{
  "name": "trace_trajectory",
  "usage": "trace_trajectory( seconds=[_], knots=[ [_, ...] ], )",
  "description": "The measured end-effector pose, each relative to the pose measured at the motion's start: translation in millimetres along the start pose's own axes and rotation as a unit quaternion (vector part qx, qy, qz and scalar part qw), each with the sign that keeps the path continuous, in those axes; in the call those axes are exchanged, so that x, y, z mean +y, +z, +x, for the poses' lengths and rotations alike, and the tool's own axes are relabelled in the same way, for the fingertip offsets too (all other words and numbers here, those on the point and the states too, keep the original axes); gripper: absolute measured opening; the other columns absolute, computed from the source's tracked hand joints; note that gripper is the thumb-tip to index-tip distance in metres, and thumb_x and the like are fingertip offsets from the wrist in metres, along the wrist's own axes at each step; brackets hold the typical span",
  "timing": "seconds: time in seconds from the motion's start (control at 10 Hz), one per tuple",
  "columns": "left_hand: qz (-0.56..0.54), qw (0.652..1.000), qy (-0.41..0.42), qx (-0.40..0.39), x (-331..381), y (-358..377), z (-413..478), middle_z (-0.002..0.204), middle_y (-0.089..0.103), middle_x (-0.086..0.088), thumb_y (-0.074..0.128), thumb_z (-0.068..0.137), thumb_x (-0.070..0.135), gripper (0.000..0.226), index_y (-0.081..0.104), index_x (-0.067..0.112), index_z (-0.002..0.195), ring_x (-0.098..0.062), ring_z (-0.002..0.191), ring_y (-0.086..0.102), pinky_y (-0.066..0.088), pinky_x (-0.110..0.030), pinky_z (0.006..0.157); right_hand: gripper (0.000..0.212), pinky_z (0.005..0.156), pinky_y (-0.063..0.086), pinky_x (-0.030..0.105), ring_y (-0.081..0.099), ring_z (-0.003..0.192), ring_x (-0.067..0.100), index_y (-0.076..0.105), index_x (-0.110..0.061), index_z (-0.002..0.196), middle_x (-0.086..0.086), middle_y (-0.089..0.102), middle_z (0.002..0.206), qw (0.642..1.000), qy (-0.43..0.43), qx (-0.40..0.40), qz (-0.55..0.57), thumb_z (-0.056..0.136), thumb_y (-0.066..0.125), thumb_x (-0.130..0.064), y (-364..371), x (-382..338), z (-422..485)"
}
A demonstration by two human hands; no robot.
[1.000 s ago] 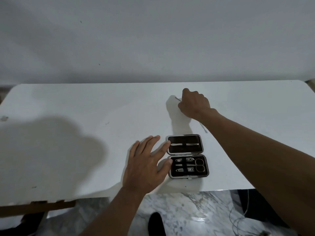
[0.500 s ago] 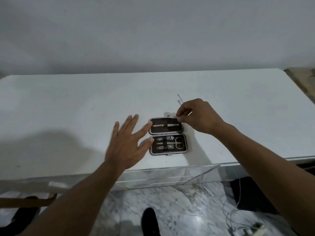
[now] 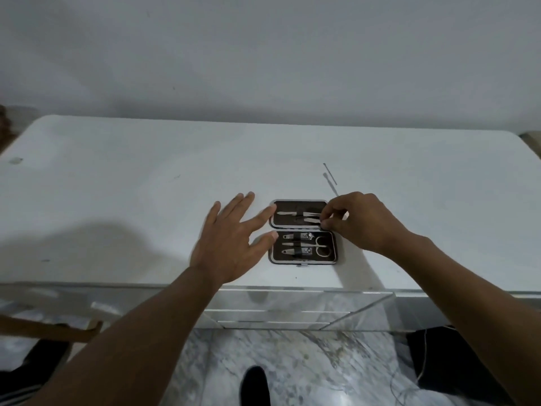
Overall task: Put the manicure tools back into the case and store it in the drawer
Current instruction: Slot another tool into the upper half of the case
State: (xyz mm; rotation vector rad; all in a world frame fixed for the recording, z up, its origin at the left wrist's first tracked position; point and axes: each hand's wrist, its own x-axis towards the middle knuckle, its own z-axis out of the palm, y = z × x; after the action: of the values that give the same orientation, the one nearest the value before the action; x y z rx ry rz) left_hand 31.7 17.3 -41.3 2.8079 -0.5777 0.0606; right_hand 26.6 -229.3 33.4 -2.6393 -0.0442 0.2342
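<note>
The manicure case (image 3: 298, 206) lies open on the white table top (image 3: 146, 200), brown lining up. Its near half holds two nail clippers (image 3: 306, 236) and small scissors (image 3: 322, 246) under a strap. A metal tool (image 3: 288, 213) lies in the far half. My right hand (image 3: 363, 224) is at that half's right edge, fingertips pinched on a second thin metal tool (image 3: 311, 220) that lies on the lining. My left hand (image 3: 231, 244) is spread flat, with its fingertips touching the case's left rim.
Two thin metal sticks (image 3: 330, 174) lie loose on the table just behind my right hand. Mirrored drawer fronts (image 3: 281, 303) sit below the table's front edge. A wooden piece (image 3: 58, 329) juts out at lower left, and cables lie on the marble floor at right.
My right hand came back from farther out on the table to the case's far half with a thin tool. My left hand stayed beside the case. The view shifted.
</note>
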Motion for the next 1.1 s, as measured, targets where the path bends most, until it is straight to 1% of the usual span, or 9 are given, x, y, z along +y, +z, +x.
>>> trace_trajectory(
  seconds=[0.1,0.2,0.3,0.5,0.6,0.7,0.9,1.0,1.1],
  knots=[
    [-0.005,1.000,-0.004,-0.001,-1,1,0,0.161,0.018,0.002,0.017,0.090,0.068,0.060,0.021,0.049,0.147,-0.014,0.148,0.008,0.005,-0.045,0.120,0.013,0.079,0.049,0.033,0.058,0.081,0.016,0.076,-0.025,0.096,0.000,0.069,0.093,0.999,-0.030,-0.005,-0.044,0.086,0.068,-0.025,-2,-2,-1],
    [0.000,1.000,-0.004,-0.001,-2,2,0,0.161,0.017,0.002,0.016,0.090,0.068,0.060,0.020,0.050,0.147,-0.014,0.148,0.008,0.004,-0.044,0.119,0.024,0.083,0.051,0.035,0.056,0.081,0.016,0.075,-0.024,0.106,0.000,0.065,0.096,0.995,-0.063,-0.027,-0.076,0.087,0.063,-0.015,-5,-6,-3],
    [0.000,1.000,-0.006,-0.002,-2,2,1,0.161,0.017,0.003,0.015,0.089,0.069,0.061,0.021,0.050,0.146,-0.014,0.148,0.008,0.004,-0.044,0.119,0.026,0.084,0.051,0.034,0.057,0.082,0.016,0.074,-0.021,0.106,-0.008,0.058,0.088,0.995,-0.068,-0.029,-0.072,0.087,0.060,-0.011,-9,-7,-3],
    [-0.003,1.000,-0.009,-0.003,-2,2,1,0.161,0.017,0.004,0.013,0.088,0.070,0.062,0.020,0.050,0.147,-0.012,0.148,0.007,0.005,-0.044,0.120,0.016,0.077,0.048,0.030,0.059,0.075,0.015,0.074,-0.019,0.094,-0.007,0.063,0.083,0.998,-0.042,-0.026,-0.042,0.084,0.065,-0.010,-12,-4,-1],
    [-0.003,1.000,-0.009,0.000,-2,3,1,0.161,0.017,0.004,0.014,0.089,0.070,0.061,0.020,0.050,0.146,-0.012,0.148,0.007,0.005,-0.044,0.120,0.014,0.067,0.043,0.022,0.058,0.070,0.006,0.074,-0.020,0.091,-0.008,0.066,0.080,0.999,-0.023,-0.028,-0.014,0.085,0.065,-0.011,-13,-1,-1],
    [-0.002,1.000,-0.009,0.002,-2,3,2,0.161,0.018,0.004,0.015,0.089,0.069,0.061,0.020,0.050,0.147,-0.012,0.148,0.007,0.005,-0.043,0.120,0.014,0.067,0.043,0.021,0.060,0.071,0.009,0.074,-0.020,0.092,-0.004,0.069,0.084,0.999,-0.019,-0.026,-0.009,0.085,0.065,-0.012,-12,1,0],
    [-0.001,1.000,-0.009,0.004,-3,2,1,0.161,0.019,0.004,0.016,0.089,0.069,0.061,0.022,0.049,0.147,-0.012,0.148,0.008,0.005,-0.044,0.120,0.011,0.083,0.050,0.034,0.059,0.077,0.015,0.075,-0.022,0.092,-0.003,0.070,0.090,0.998,-0.033,-0.015,-0.044,0.086,0.067,-0.020,-9,0,0],
    [-0.004,1.000,-0.008,0.009,-3,2,1,0.160,0.020,0.004,0.017,0.090,0.069,0.060,0.024,0.049,0.146,-0.012,0.148,0.009,0.006,-0.044,0.120,0.016,0.082,0.051,0.035,0.056,0.075,0.016,0.077,-0.022,0.097,-0.003,0.066,0.091,0.995,-0.055,-0.015,-0.080,0.088,0.064,-0.018,-10,-3,-1],
    [-0.008,1.000,-0.009,0.014,-2,2,1,0.160,0.021,0.004,0.018,0.090,0.069,0.060,0.025,0.049,0.146,-0.012,0.148,0.011,0.007,-0.044,0.120,0.025,0.081,0.050,0.036,0.060,0.082,0.023,0.076,-0.022,0.101,0.006,0.066,0.099,0.993,-0.059,-0.015,-0.098,0.088,0.058,-0.012,-12,-3,-2]
  ],
)
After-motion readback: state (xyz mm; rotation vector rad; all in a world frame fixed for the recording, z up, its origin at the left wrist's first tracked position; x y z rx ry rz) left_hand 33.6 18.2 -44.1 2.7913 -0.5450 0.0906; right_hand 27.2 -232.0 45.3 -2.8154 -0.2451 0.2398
